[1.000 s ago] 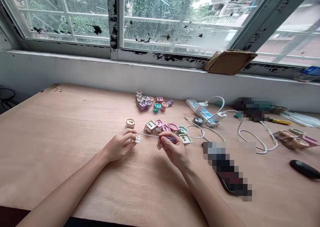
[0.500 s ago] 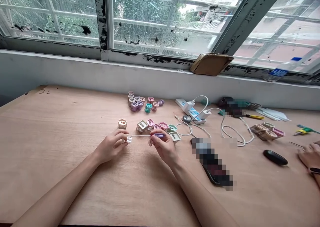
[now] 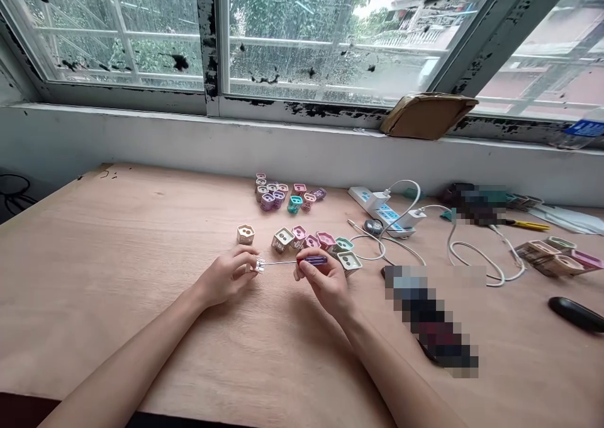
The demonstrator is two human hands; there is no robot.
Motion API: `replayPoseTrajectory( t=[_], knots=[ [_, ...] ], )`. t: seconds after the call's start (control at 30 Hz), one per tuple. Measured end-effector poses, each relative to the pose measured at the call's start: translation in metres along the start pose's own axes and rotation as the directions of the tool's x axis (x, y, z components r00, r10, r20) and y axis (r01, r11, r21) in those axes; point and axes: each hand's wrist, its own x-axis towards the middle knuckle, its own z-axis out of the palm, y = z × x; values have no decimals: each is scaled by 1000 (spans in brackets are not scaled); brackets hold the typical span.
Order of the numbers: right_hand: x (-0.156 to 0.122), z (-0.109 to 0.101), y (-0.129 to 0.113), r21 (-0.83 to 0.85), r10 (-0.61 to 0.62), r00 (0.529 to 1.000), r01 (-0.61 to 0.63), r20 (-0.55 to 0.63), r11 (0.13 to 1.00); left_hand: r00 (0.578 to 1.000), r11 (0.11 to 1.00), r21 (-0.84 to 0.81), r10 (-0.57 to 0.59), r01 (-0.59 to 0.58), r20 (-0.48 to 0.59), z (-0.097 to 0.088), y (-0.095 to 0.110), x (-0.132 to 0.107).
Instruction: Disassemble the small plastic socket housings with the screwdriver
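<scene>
Pinched in the fingers of my left hand (image 3: 225, 281) is a small white piece (image 3: 258, 265), largely covered by them, so its exact kind is unclear. My right hand (image 3: 325, 283) grips a thin screwdriver (image 3: 313, 260) by its purple handle. The metal shaft lies nearly level and its tip meets the white piece. Just beyond my left hand stands a small beige box-like block (image 3: 245, 233) with dark holes in its top. A cream block (image 3: 283, 240) and several pink and green ones form a row behind my right hand.
Farther back sits a cluster of purple, pink and teal blocks (image 3: 278, 197). To the right are a power strip (image 3: 362, 195) with white cables, a blurred-out phone (image 3: 429, 321), a black oval case (image 3: 576, 313) and more blocks (image 3: 550, 257). Cardboard (image 3: 429, 116) leans at the window.
The view has turned left, so everything sits farther right in it. Another person's hand at the right edge has gone out of view. My hands keep the same hold on piece and screwdriver.
</scene>
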Motion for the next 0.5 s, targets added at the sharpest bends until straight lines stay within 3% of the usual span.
replayPoseTrajectory(
  t=[0.5],
  knots=[
    [1,-5,5,-45,-23,999,24,34,999,1000,1000,12,2,-3,17,0,-2,-1]
  ],
)
